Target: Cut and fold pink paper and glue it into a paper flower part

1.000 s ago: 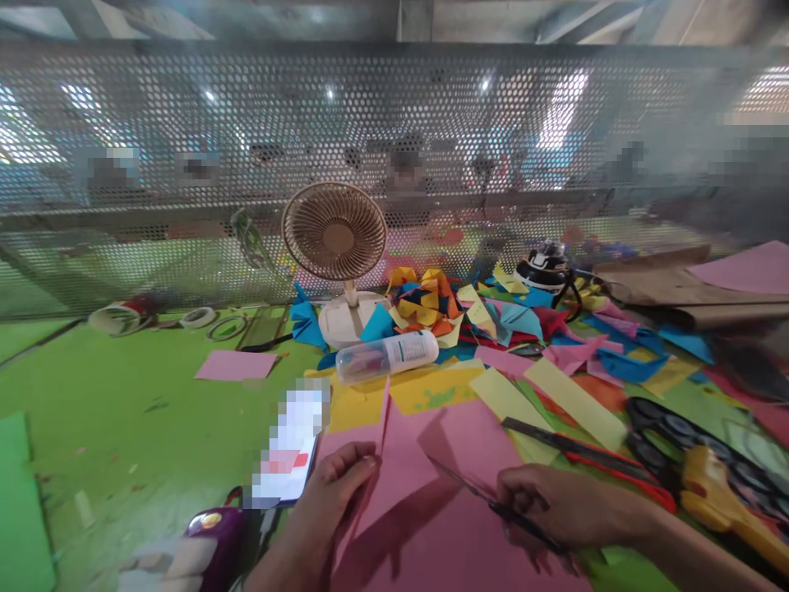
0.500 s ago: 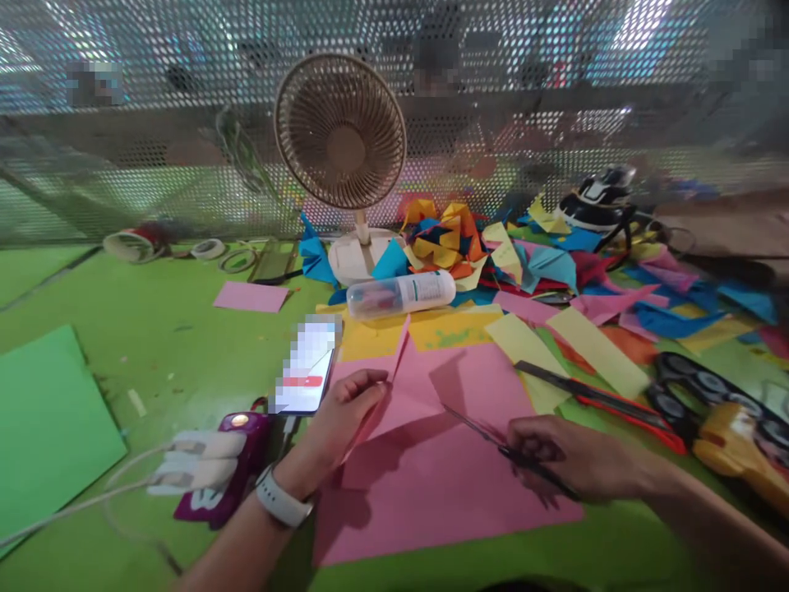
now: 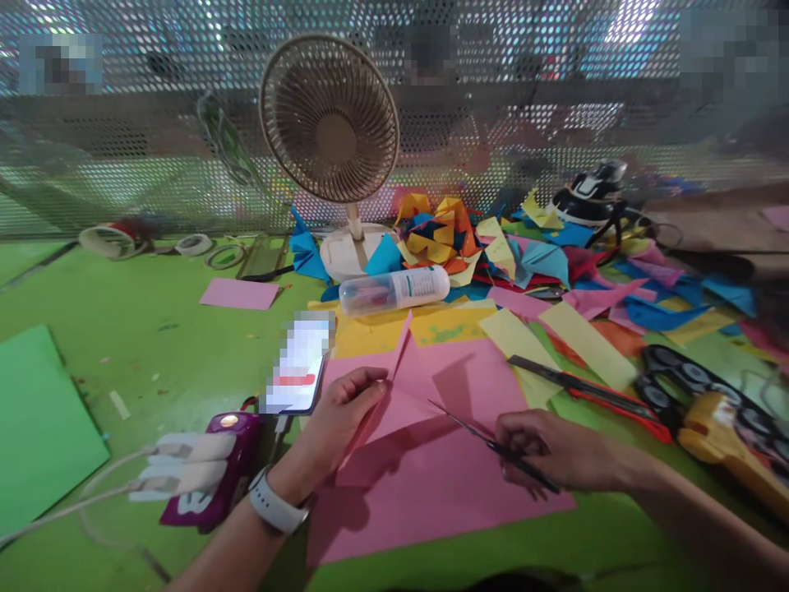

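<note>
Between the thumb and fingers of my left hand (image 3: pixel 342 411) is a folded pink paper (image 3: pixel 394 415), pinched along its left edge. Part of it stands up and its pointed corner reaches right. My right hand (image 3: pixel 551 448) grips dark-handled scissors (image 3: pixel 461 423), their thin blades pointing left at that corner. The blades look closed or nearly so, and the tip appears at the paper's corner; whether they touch is unclear. Beneath both hands lies a larger pink sheet (image 3: pixel 456 501), overlapping a yellow sheet (image 3: pixel 354 337).
A phone (image 3: pixel 299 362) and a purple power strip (image 3: pixel 231 460) with plugs sit left. Behind are a bottle (image 3: pixel 422 286), a fan (image 3: pixel 336 136) and piled folded papers (image 3: pixel 440 234). On the right lie a red-black cutter knife (image 3: pixel 601 399) and a yellow tape dispenser (image 3: pixel 708 427).
The whole view has shifted slightly, so things sit further left. The scissors' tip has come a little closer to the folded paper's corner. Both hands keep their grip.
</note>
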